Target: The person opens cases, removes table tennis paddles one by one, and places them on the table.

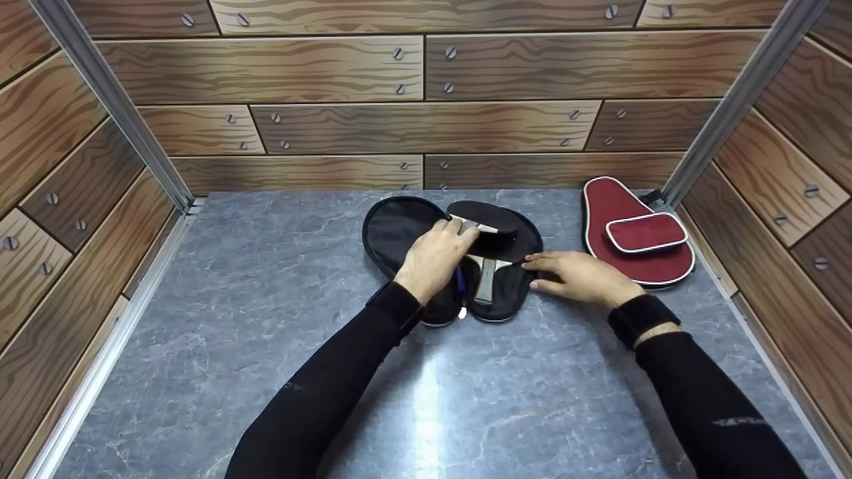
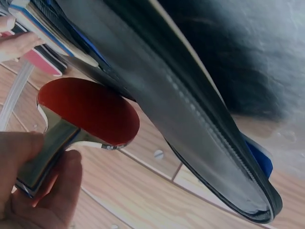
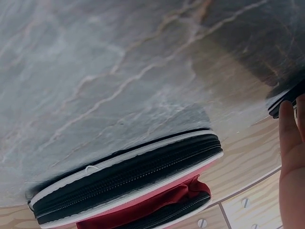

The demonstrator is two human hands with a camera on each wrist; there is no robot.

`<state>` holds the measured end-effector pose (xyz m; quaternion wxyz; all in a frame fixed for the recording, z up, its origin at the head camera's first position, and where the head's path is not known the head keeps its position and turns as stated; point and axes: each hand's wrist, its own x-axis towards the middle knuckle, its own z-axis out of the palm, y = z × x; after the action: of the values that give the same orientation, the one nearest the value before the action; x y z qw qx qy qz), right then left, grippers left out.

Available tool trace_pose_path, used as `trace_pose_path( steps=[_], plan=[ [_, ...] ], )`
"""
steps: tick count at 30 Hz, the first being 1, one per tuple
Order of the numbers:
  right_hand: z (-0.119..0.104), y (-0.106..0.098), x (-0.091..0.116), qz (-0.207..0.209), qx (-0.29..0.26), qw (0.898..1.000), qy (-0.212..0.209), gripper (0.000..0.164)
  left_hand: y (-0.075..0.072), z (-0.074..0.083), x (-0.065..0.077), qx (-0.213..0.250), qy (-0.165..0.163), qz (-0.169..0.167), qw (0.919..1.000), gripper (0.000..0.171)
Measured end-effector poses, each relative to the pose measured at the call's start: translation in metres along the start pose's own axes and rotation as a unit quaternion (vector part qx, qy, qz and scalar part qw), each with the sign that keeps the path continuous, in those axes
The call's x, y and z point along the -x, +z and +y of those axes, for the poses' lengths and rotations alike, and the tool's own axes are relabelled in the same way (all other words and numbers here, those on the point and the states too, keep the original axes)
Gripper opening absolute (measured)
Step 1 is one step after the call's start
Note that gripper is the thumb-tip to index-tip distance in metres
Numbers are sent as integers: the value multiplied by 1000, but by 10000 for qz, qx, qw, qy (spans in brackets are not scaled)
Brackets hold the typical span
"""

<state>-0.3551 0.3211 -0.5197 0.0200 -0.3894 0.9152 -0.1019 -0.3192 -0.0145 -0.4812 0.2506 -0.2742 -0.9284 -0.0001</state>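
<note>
A black zip case (image 1: 399, 226) lies unfolded on the grey surface. My left hand (image 1: 436, 256) grips the handle of a table tennis paddle (image 2: 88, 112) above the case; in the left wrist view its red face shows, while the head view shows its dark side. A second paddle (image 1: 486, 281) lies inside the case's right half, handle toward me, its blade partly hidden beneath the held one. My right hand (image 1: 579, 274), fingers fairly straight, touches the case's right edge. That edge (image 3: 288, 98) also appears beside the fingers in the right wrist view.
To the right, against the back corner, lies a red paddle case (image 1: 602, 206) with white piping and a small front pocket (image 1: 647, 233). Wood-patterned walls (image 1: 426, 66) enclose the back and both sides of the grey surface (image 1: 266, 299).
</note>
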Motion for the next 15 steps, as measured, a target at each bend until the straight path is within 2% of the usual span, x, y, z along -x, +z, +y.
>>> trace_pose_path(
  steps=[5,11,15],
  plan=[
    [-1,0,-1,-17,-36,10000,10,47,-4,-9,-3,150,94,149,9997,35],
    [-2,0,-1,-6,-30,10000,-10,47,-8,-19,-4,177,368,446,9982,42],
    [-1,0,-1,2,-13,10000,11,47,-10,-26,-2,367,467,498,9970,44]
  ],
)
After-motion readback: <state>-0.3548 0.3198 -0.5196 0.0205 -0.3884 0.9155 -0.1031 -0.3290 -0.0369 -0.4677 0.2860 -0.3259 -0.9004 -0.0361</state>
